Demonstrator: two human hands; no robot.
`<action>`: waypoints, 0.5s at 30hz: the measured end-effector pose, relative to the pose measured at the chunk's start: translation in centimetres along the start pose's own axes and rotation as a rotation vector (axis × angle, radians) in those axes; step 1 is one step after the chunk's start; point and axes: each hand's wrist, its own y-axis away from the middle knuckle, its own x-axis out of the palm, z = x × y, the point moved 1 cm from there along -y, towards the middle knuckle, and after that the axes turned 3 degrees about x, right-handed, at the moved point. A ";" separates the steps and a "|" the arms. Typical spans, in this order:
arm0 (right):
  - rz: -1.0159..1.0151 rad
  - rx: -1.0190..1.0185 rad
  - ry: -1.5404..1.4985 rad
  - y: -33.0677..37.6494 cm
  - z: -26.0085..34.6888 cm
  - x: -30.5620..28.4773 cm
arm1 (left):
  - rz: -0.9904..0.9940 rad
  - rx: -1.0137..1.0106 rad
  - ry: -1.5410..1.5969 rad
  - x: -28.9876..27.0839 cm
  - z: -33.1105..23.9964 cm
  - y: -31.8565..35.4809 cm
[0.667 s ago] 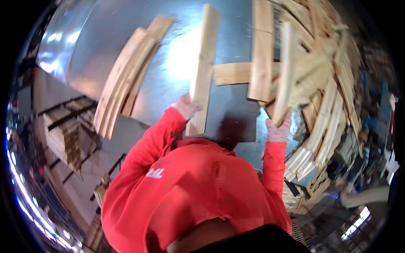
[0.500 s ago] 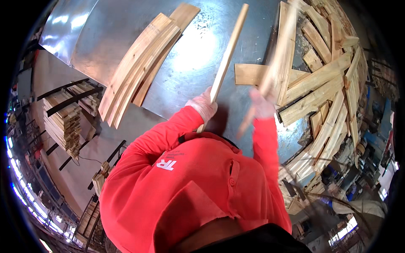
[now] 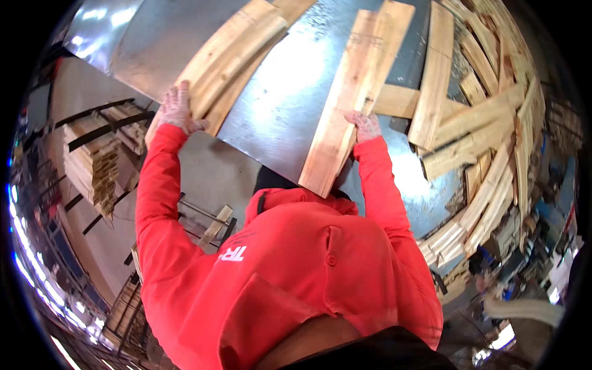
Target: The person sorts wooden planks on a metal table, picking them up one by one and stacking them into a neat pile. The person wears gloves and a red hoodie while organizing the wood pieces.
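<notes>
My left hand (image 3: 177,110) rests at the near end of a group of wooden boards (image 3: 237,52) on the left of the metal table. Its fingers are stretched out along the outer board, the thumb apart. My right hand (image 3: 364,125) grips the right edge of a wooden board (image 3: 339,114) in front of me. A second wooden board (image 3: 394,40) lies partly under that one, and their near ends point toward my body. Both hands seem to wear thin, pale gloves. The right fingertips are partly hidden against the wood.
The shiny metal table (image 3: 259,126) spans the front. Several loose boards (image 3: 475,139) lie in a jumbled heap on the right, one board (image 3: 433,80) standing out beside it. Below the table's left edge, a stack of boards (image 3: 92,163) sits between dark metal bars.
My left hand has let go of a narrow-looking board and moved left to the board group. The right hand's blurred board now lies flat beside another board.
</notes>
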 end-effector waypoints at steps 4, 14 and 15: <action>-0.014 0.108 -0.259 -2.3 -2.5 -1.6 | -0.028 -0.007 0.340 0.4 7.4 -5.1; -0.017 -0.113 1.153 -3.4 1.2 10.7 | 0.139 -0.046 -0.175 -4.4 -14.0 -4.5; -0.028 -0.108 1.232 -3.4 0.7 11.1 | 0.123 -0.030 -0.154 -4.3 -14.0 -4.7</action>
